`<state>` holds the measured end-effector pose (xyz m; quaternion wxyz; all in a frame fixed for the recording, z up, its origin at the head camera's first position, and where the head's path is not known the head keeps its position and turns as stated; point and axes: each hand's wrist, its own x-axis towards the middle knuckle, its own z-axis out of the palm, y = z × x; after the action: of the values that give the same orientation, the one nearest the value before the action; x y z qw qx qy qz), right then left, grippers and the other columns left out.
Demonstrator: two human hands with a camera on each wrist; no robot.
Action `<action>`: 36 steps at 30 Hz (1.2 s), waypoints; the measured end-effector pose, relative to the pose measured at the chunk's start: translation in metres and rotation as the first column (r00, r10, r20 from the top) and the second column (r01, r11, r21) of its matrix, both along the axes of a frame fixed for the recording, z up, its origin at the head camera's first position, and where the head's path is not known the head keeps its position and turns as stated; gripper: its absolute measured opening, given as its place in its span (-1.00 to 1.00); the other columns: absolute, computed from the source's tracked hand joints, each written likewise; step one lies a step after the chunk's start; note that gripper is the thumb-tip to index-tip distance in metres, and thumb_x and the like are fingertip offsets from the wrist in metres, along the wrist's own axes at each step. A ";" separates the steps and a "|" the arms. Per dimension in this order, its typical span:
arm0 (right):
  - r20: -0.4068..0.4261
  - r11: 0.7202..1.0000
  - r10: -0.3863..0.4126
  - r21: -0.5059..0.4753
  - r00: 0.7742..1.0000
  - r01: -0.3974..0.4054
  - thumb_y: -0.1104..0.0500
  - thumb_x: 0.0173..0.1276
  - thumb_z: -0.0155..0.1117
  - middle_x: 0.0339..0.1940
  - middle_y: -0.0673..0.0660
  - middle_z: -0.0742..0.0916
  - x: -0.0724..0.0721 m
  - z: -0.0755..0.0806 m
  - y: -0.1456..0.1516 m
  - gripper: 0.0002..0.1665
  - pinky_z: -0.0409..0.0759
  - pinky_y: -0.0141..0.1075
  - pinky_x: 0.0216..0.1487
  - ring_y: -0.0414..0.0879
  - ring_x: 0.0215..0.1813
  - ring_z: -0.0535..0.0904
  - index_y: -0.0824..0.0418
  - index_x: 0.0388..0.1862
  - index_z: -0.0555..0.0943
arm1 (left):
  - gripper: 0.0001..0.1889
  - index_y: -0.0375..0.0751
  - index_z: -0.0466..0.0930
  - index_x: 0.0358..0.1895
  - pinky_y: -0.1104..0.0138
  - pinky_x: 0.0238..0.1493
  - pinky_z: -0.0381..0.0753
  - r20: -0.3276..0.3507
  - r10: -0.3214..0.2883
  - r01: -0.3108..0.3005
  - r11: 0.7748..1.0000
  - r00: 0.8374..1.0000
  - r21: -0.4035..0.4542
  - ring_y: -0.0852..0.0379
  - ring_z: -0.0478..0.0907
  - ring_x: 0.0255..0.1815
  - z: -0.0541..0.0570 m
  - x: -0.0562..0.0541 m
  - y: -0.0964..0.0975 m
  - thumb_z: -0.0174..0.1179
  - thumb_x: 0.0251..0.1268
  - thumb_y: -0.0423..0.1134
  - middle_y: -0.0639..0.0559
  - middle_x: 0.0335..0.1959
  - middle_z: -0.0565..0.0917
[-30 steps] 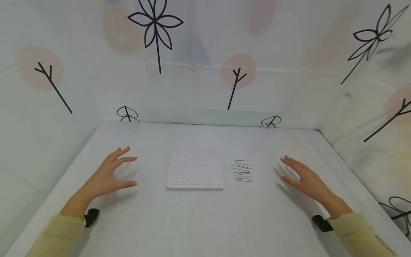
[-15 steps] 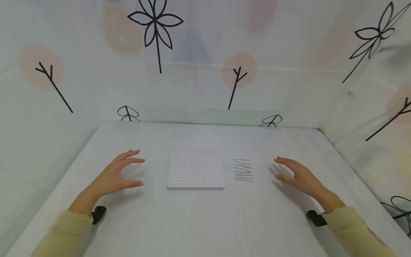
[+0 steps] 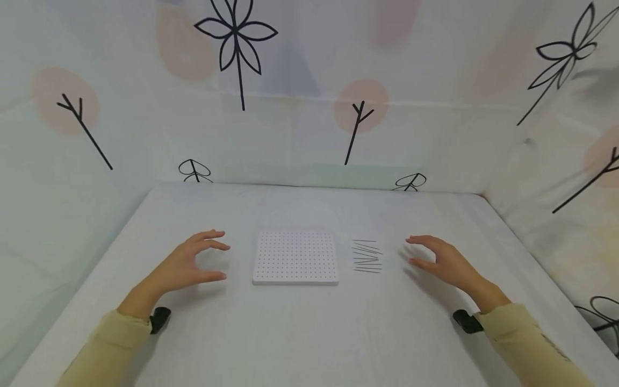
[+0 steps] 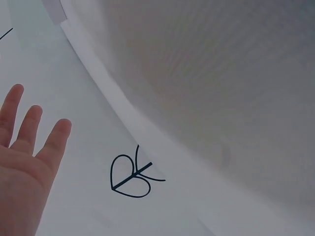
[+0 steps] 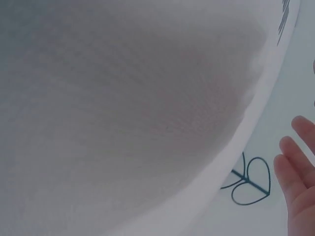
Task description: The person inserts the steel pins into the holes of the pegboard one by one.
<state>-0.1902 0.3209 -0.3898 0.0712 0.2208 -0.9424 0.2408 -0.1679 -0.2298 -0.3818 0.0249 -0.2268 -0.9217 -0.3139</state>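
Note:
A flat white board (image 3: 296, 258) dotted with rows of small holes lies mid-table. Just right of it, several thin dark needle-like sticks (image 3: 367, 256) are laid out in a loose column. My left hand (image 3: 186, 263) hovers left of the board, fingers spread apart from the thumb, holding nothing. On the other side my right hand (image 3: 447, 263) is held over the table right of the sticks, its fingers extended and likewise holding nothing. In the left wrist view, three fingers (image 4: 56, 140) show straight; the right wrist view has some fingertips (image 5: 290, 147) at its right edge.
A white cloth covers the table (image 3: 300, 333). Behind it and at both sides hang pale fabric walls (image 3: 290, 134) printed with leaves and twigs. A dark wrist camera (image 3: 160, 320) sits at the left cuff, another camera (image 3: 467, 321) at the right cuff.
Both hands have moved inward, the left to the right and the right to the left, closer to the board and the sticks. Board and sticks lie as before.

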 end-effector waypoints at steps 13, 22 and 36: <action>0.021 1.000 0.022 -0.008 1.000 -0.022 0.29 0.11 0.40 0.03 0.28 0.61 -0.010 0.003 -0.012 -0.52 0.36 0.11 0.12 0.22 0.13 0.44 0.32 0.04 0.55 | -0.55 -0.10 0.62 -0.08 -0.07 0.20 0.26 -0.009 -0.037 0.037 0.999 0.999 0.014 -0.10 0.19 0.33 -0.004 -0.003 0.012 0.45 -0.09 -0.03 -0.03 0.25 0.40; 0.036 1.000 0.029 0.000 0.999 -0.029 0.30 0.12 0.38 0.01 0.27 0.62 -0.016 0.003 -0.017 -0.58 0.36 0.12 0.12 0.22 0.12 0.45 0.32 0.00 0.56 | -0.66 -0.03 0.64 -0.16 -0.05 0.23 0.24 0.055 -0.077 0.076 0.997 0.996 0.007 -0.10 0.22 0.32 -0.003 -0.004 0.022 0.44 -0.06 -0.08 0.01 0.21 0.45; 0.021 0.998 0.059 -0.008 0.998 -0.059 0.30 0.13 0.37 -0.04 0.24 0.64 -0.025 0.004 -0.028 -0.62 0.40 0.11 0.08 0.21 0.08 0.48 0.33 -0.04 0.59 | -0.76 0.09 0.65 -0.22 -0.03 0.24 0.23 0.117 -0.157 0.160 0.987 0.981 -0.013 -0.07 0.24 0.31 -0.006 -0.011 0.035 0.41 -0.02 -0.10 0.07 0.18 0.47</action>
<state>-0.2156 0.2933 -0.3861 0.0546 0.2457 -0.9353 0.2486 -0.1791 -0.1951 -0.3874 -0.0561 -0.2812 -0.9040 -0.3172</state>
